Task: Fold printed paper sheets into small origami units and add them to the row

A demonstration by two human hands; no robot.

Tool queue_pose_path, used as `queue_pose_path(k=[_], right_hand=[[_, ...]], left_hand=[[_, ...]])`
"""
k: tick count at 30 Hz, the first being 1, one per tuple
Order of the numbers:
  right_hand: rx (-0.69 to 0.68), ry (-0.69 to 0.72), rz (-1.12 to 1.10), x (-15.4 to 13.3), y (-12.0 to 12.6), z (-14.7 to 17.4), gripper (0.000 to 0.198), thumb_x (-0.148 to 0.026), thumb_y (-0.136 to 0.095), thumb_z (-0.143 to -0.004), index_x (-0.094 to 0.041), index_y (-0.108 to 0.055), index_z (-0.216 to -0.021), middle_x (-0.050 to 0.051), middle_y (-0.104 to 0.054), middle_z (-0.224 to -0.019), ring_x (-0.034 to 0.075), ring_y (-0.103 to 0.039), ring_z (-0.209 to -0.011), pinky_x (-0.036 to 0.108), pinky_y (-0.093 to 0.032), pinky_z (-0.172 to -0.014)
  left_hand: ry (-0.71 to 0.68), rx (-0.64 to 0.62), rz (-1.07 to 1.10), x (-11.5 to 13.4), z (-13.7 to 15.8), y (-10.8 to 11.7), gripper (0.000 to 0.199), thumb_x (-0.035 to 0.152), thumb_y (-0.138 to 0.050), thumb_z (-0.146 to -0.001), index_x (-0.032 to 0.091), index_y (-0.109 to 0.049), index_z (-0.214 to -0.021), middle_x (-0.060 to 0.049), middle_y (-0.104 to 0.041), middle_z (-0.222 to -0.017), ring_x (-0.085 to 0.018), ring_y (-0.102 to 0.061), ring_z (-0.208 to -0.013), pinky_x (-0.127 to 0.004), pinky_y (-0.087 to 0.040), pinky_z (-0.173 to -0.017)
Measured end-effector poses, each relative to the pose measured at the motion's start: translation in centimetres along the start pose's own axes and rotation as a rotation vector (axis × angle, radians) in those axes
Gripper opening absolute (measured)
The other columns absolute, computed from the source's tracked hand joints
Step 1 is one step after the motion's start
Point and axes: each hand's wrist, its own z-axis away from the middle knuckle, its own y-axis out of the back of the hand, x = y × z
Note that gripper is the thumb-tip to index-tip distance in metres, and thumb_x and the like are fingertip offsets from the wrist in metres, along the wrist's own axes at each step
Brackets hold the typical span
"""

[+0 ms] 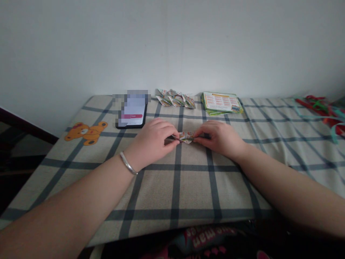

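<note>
A small folded piece of printed paper [187, 136] is held just above the checked tablecloth. My left hand [157, 138], with a silver bangle on its wrist, pinches the paper's left end between thumb and fingertips. At the opposite end, my right hand [215, 136] pinches it the same way. Fingers cover both ends, so only the creased middle shows. Beyond my hands, several folded paper pieces [176, 100] of similar print lie in a group near the wall. To their right sits a stack of flat printed cards [222, 102] with green edges.
A phone [132, 111] with its screen lit lies left of the paper pieces. Farther left is an orange bear figure [86, 133]. Red and green ribbon-like strips [323, 111] lie at the far right. The checked tablecloth [188, 194] ends at the front edge; a wall stands behind.
</note>
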Motion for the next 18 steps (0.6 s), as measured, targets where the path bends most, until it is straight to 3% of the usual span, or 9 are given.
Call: queue_pose_path(k=[5,11,15,18], right_hand=[[0.015,-0.034,-0.046,-0.2,-0.2,-0.1,0.012,-0.029,-0.064,-0.085,-0.019,-0.068,-0.081,0.003,-0.069,-0.08,0.016,-0.06,-0.075,0.027,-0.041,-0.067],[0.046,-0.064,-0.188,-0.3,-0.5,-0.1,0.012,-0.028,-0.064,-0.084,-0.019,-0.068,-0.078,0.003,-0.07,-0.078,0.015,-0.061,-0.074,0.027,-0.043,-0.068],[0.082,-0.081,-0.251,-0.5,-0.6,0.1,0.008,-0.025,-0.064,-0.082,-0.019,-0.066,-0.078,0.003,-0.071,-0.079,0.015,-0.062,-0.072,0.026,-0.044,-0.066],[0.098,-0.081,-0.302,-0.8,-0.6,0.1,0.003,-0.021,-0.063,-0.08,-0.019,-0.064,-0.078,0.002,-0.071,-0.08,0.015,-0.063,-0.072,0.026,-0.045,-0.067]], left_hand=[[0.015,0.01,0.027,-0.4,0.0,-0.4,0.007,0.026,-0.068,-0.081,0.019,-0.065,-0.082,-0.002,-0.07,-0.091,-0.021,-0.061,-0.094,-0.04,-0.044,-0.091],[-0.011,0.092,0.073,-0.3,0.1,-0.6,0.008,0.023,-0.062,-0.085,0.02,-0.065,-0.078,-0.001,-0.07,-0.088,-0.02,-0.061,-0.098,-0.038,-0.046,-0.09],[0.093,0.098,0.182,0.1,0.3,-0.7,0.002,0.021,-0.063,-0.083,0.019,-0.062,-0.083,-0.002,-0.069,-0.093,-0.018,-0.063,-0.091,-0.035,-0.05,-0.083],[0.159,0.126,0.255,0.5,0.3,-0.9,0.01,0.024,-0.066,-0.082,0.019,-0.058,-0.083,-0.002,-0.068,-0.091,-0.018,-0.064,-0.086,-0.034,-0.05,-0.079]])
